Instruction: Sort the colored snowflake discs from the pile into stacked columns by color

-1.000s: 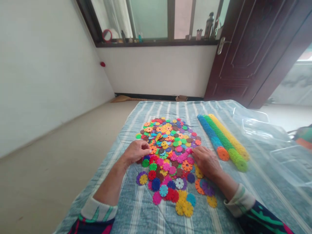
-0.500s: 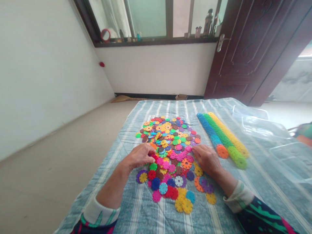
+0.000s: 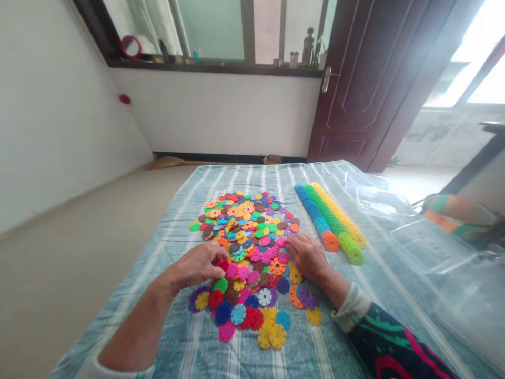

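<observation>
A heap of colourful notched plastic discs (image 3: pixel 248 210) is spread over a striped cloth. My left hand (image 3: pixel 201 264) is at the heap's left edge, thumb and fingers bent around a red disc (image 3: pixel 223 266). Across the heap, my right hand (image 3: pixel 310 257) has its fingers drawn together at a pink disc (image 3: pixel 281 242); its fingertips are partly hidden. Between the hands lie more pink discs (image 3: pixel 258 255), overlapping. Nearer to me are a white disc (image 3: pixel 264 297), a light blue disc (image 3: pixel 238 314) and yellow discs (image 3: pixel 272 336).
Right of the heap lie long rows of stacked discs: a blue row (image 3: pixel 311 208) ending in an orange disc (image 3: pixel 330 241), a green row (image 3: pixel 335 226) and a yellow row (image 3: pixel 337 213). Clear plastic containers (image 3: pixel 430 247) stand farther right on the striped cloth (image 3: pixel 165 252).
The whole view has shifted, so the heap and both hands appear farther left. Both hands stay at about the same places beside the heap.
</observation>
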Demonstrator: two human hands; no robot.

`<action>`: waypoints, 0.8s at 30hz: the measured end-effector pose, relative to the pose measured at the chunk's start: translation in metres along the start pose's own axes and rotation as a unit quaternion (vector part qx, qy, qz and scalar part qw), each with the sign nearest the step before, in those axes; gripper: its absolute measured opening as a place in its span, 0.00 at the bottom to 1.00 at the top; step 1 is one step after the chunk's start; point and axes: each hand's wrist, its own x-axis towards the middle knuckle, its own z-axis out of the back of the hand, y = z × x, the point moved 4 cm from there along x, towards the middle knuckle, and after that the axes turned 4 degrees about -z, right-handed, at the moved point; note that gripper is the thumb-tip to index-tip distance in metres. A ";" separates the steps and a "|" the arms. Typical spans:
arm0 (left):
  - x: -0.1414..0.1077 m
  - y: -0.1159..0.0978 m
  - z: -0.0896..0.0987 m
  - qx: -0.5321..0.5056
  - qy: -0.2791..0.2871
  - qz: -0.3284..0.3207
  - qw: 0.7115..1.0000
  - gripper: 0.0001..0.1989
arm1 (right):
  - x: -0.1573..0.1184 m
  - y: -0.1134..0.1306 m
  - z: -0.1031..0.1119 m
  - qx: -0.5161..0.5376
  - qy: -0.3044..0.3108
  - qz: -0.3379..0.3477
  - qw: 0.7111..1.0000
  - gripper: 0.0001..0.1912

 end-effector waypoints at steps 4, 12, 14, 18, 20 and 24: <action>0.002 0.002 -0.002 -0.034 -0.003 0.001 0.999 0.07 | 0.001 0.001 0.001 -0.016 0.001 -0.001 1.000 0.12; 0.000 0.005 -0.003 -0.033 -0.007 0.005 0.999 0.07 | -0.002 0.000 0.001 0.016 -0.003 0.007 1.000 0.12; -0.003 0.002 -0.001 -0.030 -0.003 -0.001 1.000 0.08 | -0.004 -0.001 0.001 0.020 -0.007 0.012 1.000 0.12; -0.007 -0.005 0.000 -0.022 0.005 -0.007 1.000 0.10 | -0.006 -0.001 0.001 0.014 -0.016 0.018 1.000 0.14; -0.008 -0.006 0.000 -0.020 0.001 -0.007 1.000 0.10 | -0.007 -0.001 0.002 0.011 -0.016 0.019 1.000 0.14; -0.007 -0.005 -0.002 -0.006 -0.006 -0.009 1.000 0.07 | -0.007 -0.001 0.001 0.014 -0.013 0.019 1.000 0.15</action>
